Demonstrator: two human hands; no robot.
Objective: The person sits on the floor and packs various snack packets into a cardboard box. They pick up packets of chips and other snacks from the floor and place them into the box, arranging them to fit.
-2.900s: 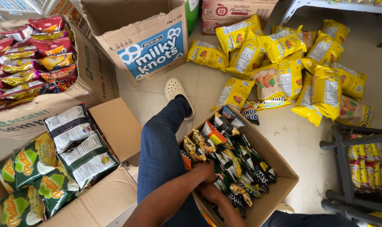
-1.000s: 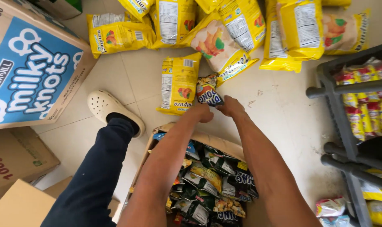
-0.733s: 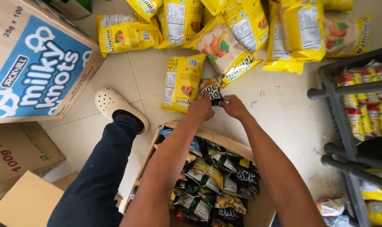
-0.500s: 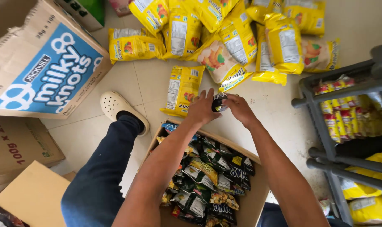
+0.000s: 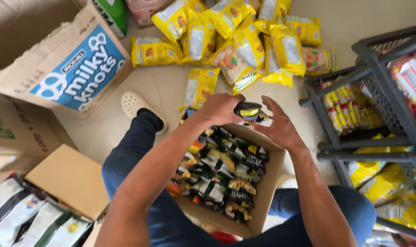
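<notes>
Cardboard box (image 5: 267,192), open-topped, plain brown, sits between the person's knees and is packed with small glossy sachets (image 5: 221,178) in dark green, black, orange and yellow foil. Left hand (image 5: 219,109) is curled around one end of a dark packet (image 5: 249,112), crumpled foil with a yellow patch, held just above the box's far rim. Right hand (image 5: 279,126) is beside it, fingers spread and loose, fingertips at the packet's other end; whether they pinch it cannot be told.

Yellow bags (image 5: 244,36), puffy pillow-shaped plastic with white back panels, lie heaped on pale floor tiles beyond the hands; one yellow bag (image 5: 201,87) lies flat and apart, nearer the box. Cream clog (image 5: 134,103), perforated foam, shows at the end of a dark denim leg (image 5: 130,155).

Printed carton (image 5: 75,68), corrugated with a blue-and-white panel, lies tipped at upper left. Grey rack (image 5: 377,100), slatted plastic with tubular rails, stands to the right, holding red and yellow packs seen only through the slats.

Cut off: white-and-green bags (image 5: 29,219) at lower left corner, rack's right side, top of the yellow heap. Packet's printing is too creased to make out.
</notes>
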